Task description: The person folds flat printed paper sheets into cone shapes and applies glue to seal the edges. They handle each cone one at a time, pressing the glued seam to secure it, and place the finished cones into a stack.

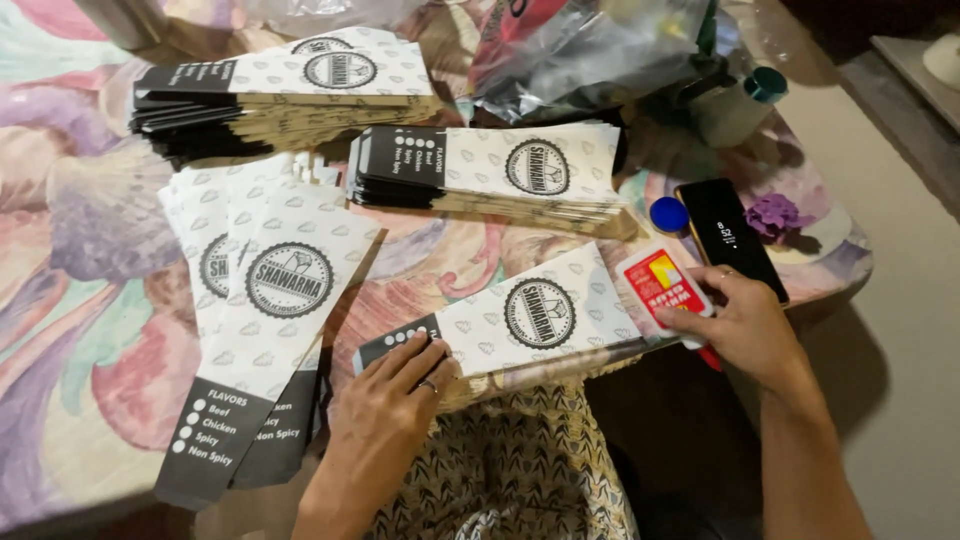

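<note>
My left hand (392, 397) lies flat on the dark end of a long white paper sleeve (520, 320) with a round black emblem, resting at the table's near edge. My right hand (742, 322) grips a red and white glue bottle (664, 284) beside the sleeve's right end. A ring shows on each hand.
Fanned sleeves (265, 300) lie to the left, with two stacks (285, 90) (490, 175) further back. A black phone (730, 238), a blue cap (668, 214), a purple flower (775, 214), clear plastic bags (590, 50) and a teal-capped bottle (740, 105) sit on the floral tablecloth (70, 300).
</note>
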